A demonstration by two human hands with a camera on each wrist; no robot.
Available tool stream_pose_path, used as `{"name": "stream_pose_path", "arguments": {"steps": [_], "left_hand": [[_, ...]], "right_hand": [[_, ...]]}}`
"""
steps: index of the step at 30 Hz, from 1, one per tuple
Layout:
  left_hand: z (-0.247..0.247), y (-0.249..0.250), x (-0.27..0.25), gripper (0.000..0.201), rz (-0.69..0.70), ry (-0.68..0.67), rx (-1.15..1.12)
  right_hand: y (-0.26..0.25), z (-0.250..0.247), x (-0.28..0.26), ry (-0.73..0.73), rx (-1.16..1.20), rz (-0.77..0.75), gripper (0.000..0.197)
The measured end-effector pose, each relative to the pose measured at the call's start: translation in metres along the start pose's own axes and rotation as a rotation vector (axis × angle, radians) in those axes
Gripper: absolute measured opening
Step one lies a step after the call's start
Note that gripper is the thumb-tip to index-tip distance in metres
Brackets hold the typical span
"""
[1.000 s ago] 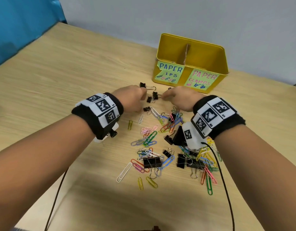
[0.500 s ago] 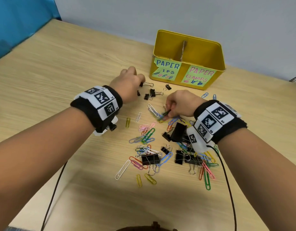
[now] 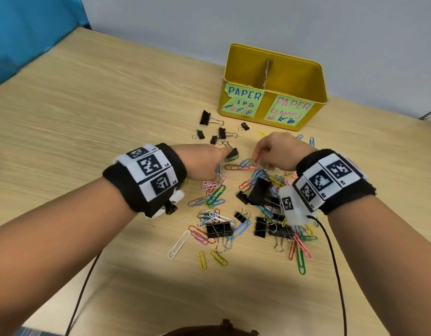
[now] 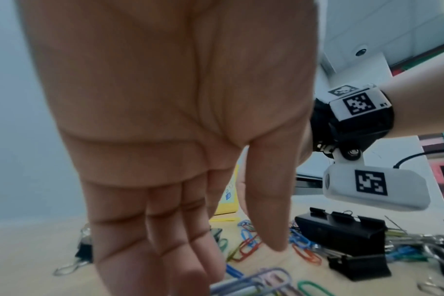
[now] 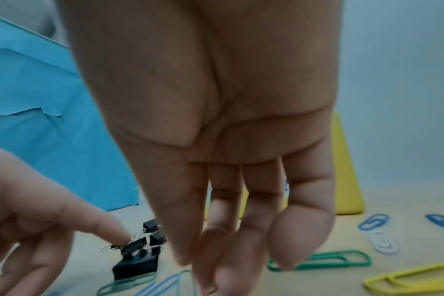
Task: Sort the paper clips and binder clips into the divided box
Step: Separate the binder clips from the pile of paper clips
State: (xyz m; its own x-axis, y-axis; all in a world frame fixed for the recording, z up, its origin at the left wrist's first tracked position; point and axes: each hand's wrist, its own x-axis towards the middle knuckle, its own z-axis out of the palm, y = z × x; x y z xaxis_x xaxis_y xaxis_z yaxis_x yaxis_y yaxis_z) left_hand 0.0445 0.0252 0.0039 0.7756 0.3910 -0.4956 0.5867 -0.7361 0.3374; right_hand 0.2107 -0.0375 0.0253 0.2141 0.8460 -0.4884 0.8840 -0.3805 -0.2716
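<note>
A yellow divided box (image 3: 306, 76) stands at the back, labelled for paper clips on the left (image 3: 243, 99) and paper clamps on the right (image 3: 288, 110). Several small black binder clips (image 3: 206, 117) lie in front of it. Coloured paper clips (image 3: 216, 195) and larger binder clips (image 3: 219, 230) are heaped nearer me. My left hand (image 3: 209, 158) has straight fingers (image 4: 190, 250), and its index fingertip touches a small binder clip (image 5: 137, 258) at its wire handle. My right hand (image 3: 275, 151) hovers just right of it, its fingers (image 5: 216, 250) hanging over paper clips with nothing visibly between them.
The wooden table (image 3: 88, 105) stretches far to the left. A blue panel (image 3: 27, 32) stands at the back left and a grey wall behind the box. Two dark cables (image 3: 335, 263) trail from my wrists toward the table's near edge.
My left hand has come back from the far binder clips and now touches a small one by the pile. My right hand no longer pinches at the paper clips; its fingers hang loose.
</note>
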Motion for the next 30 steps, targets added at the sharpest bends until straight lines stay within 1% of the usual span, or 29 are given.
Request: {"name": "stream_pose_path", "arguments": {"steps": [2,3,5,6,8,9,11,12,13,14,16,17,18,19,21,23,25,27,30], "left_hand": [[0.000,0.004,0.001,0.067,-0.003,0.010,0.020],[0.000,0.006,0.002,0.066,-0.008,0.006,0.045],[0.000,0.006,0.008,0.067,-0.047,-0.014,0.080],[-0.002,0.005,0.010,0.069,-0.080,-0.011,0.083],[-0.006,-0.001,0.013,0.069,-0.141,0.033,0.080],[-0.007,-0.003,0.013,0.070,-0.164,0.060,0.071],[-0.009,-0.006,0.011,0.070,-0.186,0.108,0.048],[-0.008,-0.004,0.009,0.069,-0.178,0.127,0.040],[-0.007,0.000,0.007,0.067,-0.153,0.138,0.029],[-0.006,0.005,0.005,0.066,-0.112,0.139,0.012],[-0.002,0.018,0.001,0.063,-0.001,0.120,-0.023],[-0.001,0.023,0.000,0.063,0.050,0.103,-0.029],[0.001,0.028,-0.002,0.062,0.086,0.082,-0.029],[0.002,0.031,-0.003,0.061,0.108,0.058,-0.024],[0.004,0.035,-0.006,0.057,0.135,0.010,0.004],[0.007,0.036,-0.009,0.052,0.160,-0.027,0.035],[0.010,0.034,-0.014,0.049,0.190,-0.047,0.039],[0.012,0.032,-0.020,0.045,0.209,-0.034,0.009],[0.016,0.031,-0.033,0.036,0.181,0.018,-0.038]], "right_hand": [[0.001,0.002,0.002,0.097,-0.037,0.047,0.028],[0.001,0.004,0.002,0.105,-0.095,0.062,0.034],[-0.001,0.010,0.001,0.002,-0.219,0.062,0.044],[-0.002,0.012,-0.002,-0.061,-0.242,0.033,0.048],[-0.003,0.008,-0.008,-0.141,-0.196,-0.015,0.052],[-0.002,0.003,-0.009,-0.123,-0.169,-0.020,0.051],[0.007,-0.007,-0.003,0.004,-0.162,0.009,0.050],[0.011,-0.010,0.001,0.053,-0.188,0.034,0.051],[0.015,-0.011,0.004,0.065,-0.224,0.058,0.052],[0.016,-0.010,0.006,0.036,-0.256,0.065,0.053],[0.014,-0.005,0.005,-0.095,-0.288,0.034,0.057],[0.012,-0.003,0.002,-0.146,-0.277,0.007,0.058],[0.008,-0.004,-0.002,-0.168,-0.249,-0.020,0.058],[0.004,-0.006,-0.007,-0.156,-0.213,-0.045,0.055],[0.002,-0.009,-0.019,-0.073,-0.166,-0.078,0.042],[0.002,-0.002,-0.032,-0.021,-0.169,-0.089,0.036],[0.005,0.010,-0.045,-0.057,-0.181,-0.101,0.041],[0.007,0.018,-0.058,-0.096,-0.134,-0.110,0.046],[0.012,0.028,-0.071,-0.029,-0.096,-0.101,0.048]]}}
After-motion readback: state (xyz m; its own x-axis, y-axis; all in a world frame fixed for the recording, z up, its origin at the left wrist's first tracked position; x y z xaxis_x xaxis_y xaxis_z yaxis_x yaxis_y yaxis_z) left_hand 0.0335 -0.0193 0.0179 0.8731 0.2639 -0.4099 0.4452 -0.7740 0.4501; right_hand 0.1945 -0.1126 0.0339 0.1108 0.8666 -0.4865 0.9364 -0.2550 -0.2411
